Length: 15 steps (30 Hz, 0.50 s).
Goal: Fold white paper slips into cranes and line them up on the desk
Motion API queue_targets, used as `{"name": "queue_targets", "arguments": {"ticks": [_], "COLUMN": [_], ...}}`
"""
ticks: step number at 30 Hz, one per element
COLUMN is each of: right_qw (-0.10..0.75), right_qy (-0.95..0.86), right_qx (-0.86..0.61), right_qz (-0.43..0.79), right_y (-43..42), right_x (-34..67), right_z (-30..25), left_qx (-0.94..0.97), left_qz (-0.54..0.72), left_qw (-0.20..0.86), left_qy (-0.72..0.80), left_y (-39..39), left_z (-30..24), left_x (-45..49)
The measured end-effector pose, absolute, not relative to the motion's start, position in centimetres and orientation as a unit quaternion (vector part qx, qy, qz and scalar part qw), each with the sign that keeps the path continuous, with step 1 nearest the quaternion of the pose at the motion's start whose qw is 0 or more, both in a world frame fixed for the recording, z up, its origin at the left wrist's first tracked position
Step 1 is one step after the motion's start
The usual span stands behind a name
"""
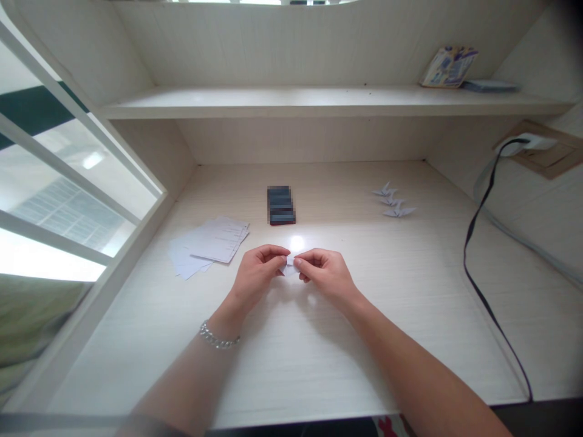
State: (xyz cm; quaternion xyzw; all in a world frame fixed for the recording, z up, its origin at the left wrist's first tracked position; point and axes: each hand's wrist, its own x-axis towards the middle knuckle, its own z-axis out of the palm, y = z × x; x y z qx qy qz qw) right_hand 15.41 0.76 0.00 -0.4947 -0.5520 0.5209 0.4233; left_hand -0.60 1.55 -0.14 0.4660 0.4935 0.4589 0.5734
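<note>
Both hands meet over the middle of the pale wooden desk [319,364]. My left hand [257,273] and my right hand [323,273] pinch a small folded piece of white paper [289,263] between their fingertips, just above the desk surface. A silver chain bracelet [217,338] circles my left wrist. Most of the paper is hidden by the fingers.
A loose stack of white paper sheets [212,243] lies left of the hands. A dark phone [280,205] rests behind them. Three folded paper cranes [394,201] sit at back right. A black cable [483,243] runs from a wall socket across the right side. A shelf [319,100] above carries a small printed packet [449,65].
</note>
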Motion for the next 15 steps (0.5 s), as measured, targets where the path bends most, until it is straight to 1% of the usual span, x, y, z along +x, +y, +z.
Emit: {"name": "queue_targets", "arguments": {"ticks": [5,11,15], "right_qw": [0.440,0.447,0.443], "right_qy": [-0.550,-0.555,-0.522], "right_qx": [-0.501,-0.502,-0.482], "right_qz": [0.503,0.490,0.547], "right_y": [0.64,0.60,0.94], "right_x": [15.32,15.25,15.20], "right_z": [-0.08,-0.28,-0.76], "left_qx": [0.422,0.459,0.476], "left_qz": [0.465,0.461,0.465], "left_qw": [0.626,0.592,0.576], "left_qy": [0.463,0.477,0.474], "left_y": [1.47,1.30,1.48], "left_z": [0.04,-0.33,-0.72], "left_x": [-0.39,-0.24,-0.60]}}
